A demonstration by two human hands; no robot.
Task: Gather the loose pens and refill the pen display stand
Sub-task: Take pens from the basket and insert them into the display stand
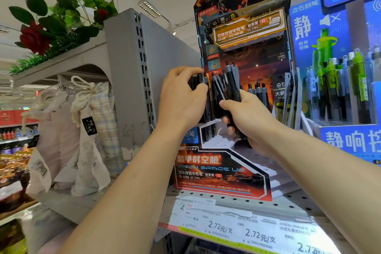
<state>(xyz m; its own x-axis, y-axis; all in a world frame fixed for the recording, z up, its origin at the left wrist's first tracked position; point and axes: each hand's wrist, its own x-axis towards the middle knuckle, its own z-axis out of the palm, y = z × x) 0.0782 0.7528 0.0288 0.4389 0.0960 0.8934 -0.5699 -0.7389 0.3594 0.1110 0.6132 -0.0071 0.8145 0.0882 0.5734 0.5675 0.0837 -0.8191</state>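
A red and black cardboard pen display stand (218,173) sits on a perforated shelf, with a white holed tray (221,142) inside. My left hand (181,99) pinches the tops of a few black pens (207,117) standing in the tray's left side. My right hand (249,118) grips a bundle of several black pens (225,86), held upright just above the tray. More grey-black pens (257,90) stand at the back right of the stand.
A blue display (348,88) with green and grey pens stands close on the right. A grey shelf upright (127,80) is to the left, with cloth bags (82,130) hanging beyond it. Price tags (237,227) line the shelf edge below.
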